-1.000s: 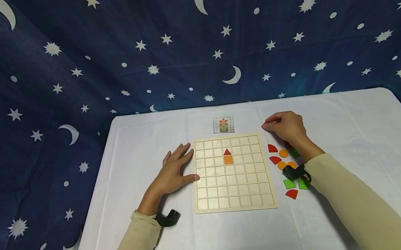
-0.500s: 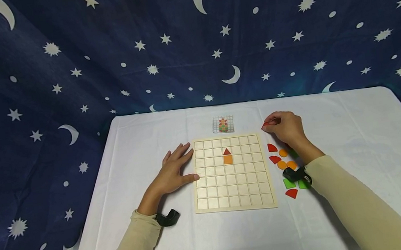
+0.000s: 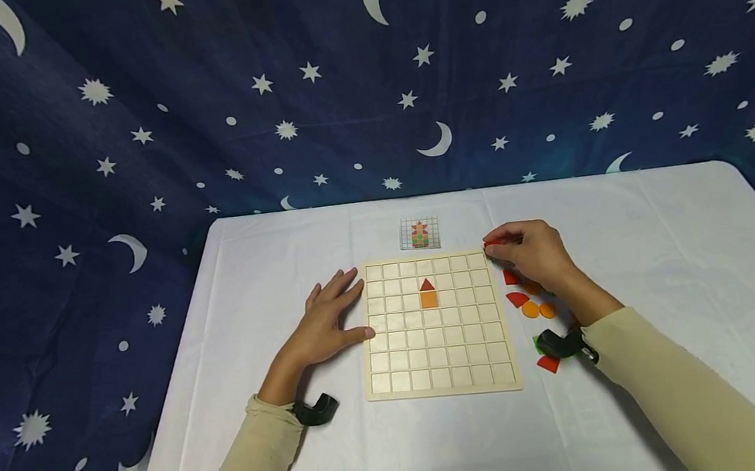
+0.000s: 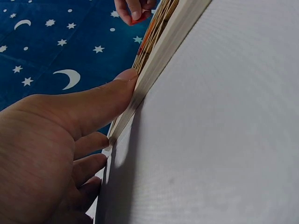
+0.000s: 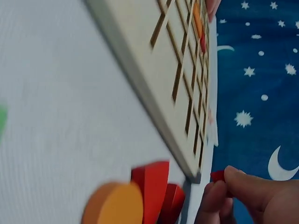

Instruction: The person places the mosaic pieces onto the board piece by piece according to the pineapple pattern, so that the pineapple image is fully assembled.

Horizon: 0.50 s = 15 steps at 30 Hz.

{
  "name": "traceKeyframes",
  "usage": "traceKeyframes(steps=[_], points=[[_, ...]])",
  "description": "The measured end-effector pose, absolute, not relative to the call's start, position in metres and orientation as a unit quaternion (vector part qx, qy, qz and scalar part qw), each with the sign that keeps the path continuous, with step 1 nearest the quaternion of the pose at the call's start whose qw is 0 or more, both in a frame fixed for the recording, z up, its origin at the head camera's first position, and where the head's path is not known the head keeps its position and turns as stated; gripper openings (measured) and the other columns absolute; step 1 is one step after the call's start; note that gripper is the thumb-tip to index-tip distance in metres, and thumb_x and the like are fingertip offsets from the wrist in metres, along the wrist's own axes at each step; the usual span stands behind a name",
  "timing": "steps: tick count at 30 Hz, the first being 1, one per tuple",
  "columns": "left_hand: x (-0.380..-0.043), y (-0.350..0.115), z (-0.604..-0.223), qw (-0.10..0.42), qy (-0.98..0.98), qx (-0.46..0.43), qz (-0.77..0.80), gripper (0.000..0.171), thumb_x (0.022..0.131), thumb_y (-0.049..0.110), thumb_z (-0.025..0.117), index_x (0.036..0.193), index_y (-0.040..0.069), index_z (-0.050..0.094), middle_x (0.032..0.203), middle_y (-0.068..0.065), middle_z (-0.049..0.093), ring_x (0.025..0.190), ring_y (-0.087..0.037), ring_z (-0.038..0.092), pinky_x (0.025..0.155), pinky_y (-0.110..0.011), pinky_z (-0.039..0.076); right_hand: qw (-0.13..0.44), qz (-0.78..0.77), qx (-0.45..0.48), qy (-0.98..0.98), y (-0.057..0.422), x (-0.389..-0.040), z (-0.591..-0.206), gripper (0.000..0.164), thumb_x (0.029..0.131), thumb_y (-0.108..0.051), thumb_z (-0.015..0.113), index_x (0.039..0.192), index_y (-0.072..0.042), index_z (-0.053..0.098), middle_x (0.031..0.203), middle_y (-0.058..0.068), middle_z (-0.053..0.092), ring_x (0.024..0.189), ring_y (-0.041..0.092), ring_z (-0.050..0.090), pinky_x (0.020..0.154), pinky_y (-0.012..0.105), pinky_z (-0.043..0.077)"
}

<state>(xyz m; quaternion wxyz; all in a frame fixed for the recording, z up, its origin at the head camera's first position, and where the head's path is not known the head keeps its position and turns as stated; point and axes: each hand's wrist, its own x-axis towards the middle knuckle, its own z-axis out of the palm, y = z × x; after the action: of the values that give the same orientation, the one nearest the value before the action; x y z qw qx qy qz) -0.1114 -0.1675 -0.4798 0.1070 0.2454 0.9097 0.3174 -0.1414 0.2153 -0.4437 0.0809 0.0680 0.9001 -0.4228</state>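
My left hand (image 3: 328,323) rests spread along the left edge of a pale wooden grid board (image 3: 404,380), thumb and fingertips touching its rim. Between thumb and fingers, my right hand (image 3: 533,253) pinches a small red piece (image 5: 218,176) near the board's far right corner; its shape is mostly hidden by the fingers. On the board, a red triangle (image 3: 427,285) sits directly above an orange square (image 3: 429,300) in neighbouring cells. In the left wrist view, the left thumb (image 4: 105,100) lies against the board's side.
Behind the board lies a small card (image 3: 419,234) printed with a coloured grid pattern. Right of the board are red quarter-circle pieces (image 3: 517,299), orange discs (image 3: 530,310) and a partly covered green piece (image 3: 538,344). A star-patterned dark blue cloth (image 3: 299,34) hangs behind the white table (image 3: 687,254).
My right hand has moved slightly left and nearer, carrying the red piece towards the board's far right corner. The left hand has stayed in place.
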Motion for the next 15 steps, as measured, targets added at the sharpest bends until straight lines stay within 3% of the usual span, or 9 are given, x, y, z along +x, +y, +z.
traceKeyframes(steps=[4,8,12,15], points=[[-0.112,-0.168,-0.48,0.106,0.909,0.246,0.32,0.09,0.084,0.041,0.082,0.156,0.005,0.041,0.169,-0.009,0.027,0.16,-0.032,0.014,0.125,-0.06,0.003,0.116,-0.448,0.062,0.884,0.209,-0.138,-0.443,0.026,0.097,-0.025,0.072,0.121,-0.016,0.073,0.103,0.011,0.072,0.079,0.026,0.061,0.06,0.029,0.055],[-0.111,-0.168,-0.48,0.106,0.909,0.245,0.321,0.09,0.084,0.041,0.083,0.156,0.005,0.041,0.169,-0.008,0.027,0.16,-0.031,0.014,0.126,-0.06,0.002,0.121,-0.464,0.055,0.876,0.201,-0.134,-0.443,0.027,0.091,-0.025,0.08,0.112,-0.013,0.069,0.094,0.007,0.073,0.074,0.023,0.062,0.055,0.029,0.051],[-0.111,-0.168,-0.48,0.108,0.91,0.242,0.319,0.09,0.083,0.041,0.083,0.156,0.006,0.042,0.169,-0.008,0.027,0.16,-0.031,0.014,0.126,-0.06,0.002,0.121,-0.465,0.036,0.876,0.194,-0.129,-0.443,0.023,0.087,-0.026,0.083,0.103,-0.013,0.071,0.09,0.004,0.075,0.08,0.022,0.065,0.064,0.029,0.051],[-0.112,-0.168,-0.481,0.111,0.91,0.24,0.318,0.091,0.084,0.041,0.083,0.156,0.007,0.041,0.17,-0.007,0.026,0.16,-0.031,0.013,0.126,-0.059,0.001,0.125,-0.465,0.027,0.876,0.189,-0.126,-0.443,0.019,0.09,-0.024,0.08,0.104,-0.013,0.074,0.091,0.005,0.075,0.088,0.021,0.065,0.075,0.03,0.051]])
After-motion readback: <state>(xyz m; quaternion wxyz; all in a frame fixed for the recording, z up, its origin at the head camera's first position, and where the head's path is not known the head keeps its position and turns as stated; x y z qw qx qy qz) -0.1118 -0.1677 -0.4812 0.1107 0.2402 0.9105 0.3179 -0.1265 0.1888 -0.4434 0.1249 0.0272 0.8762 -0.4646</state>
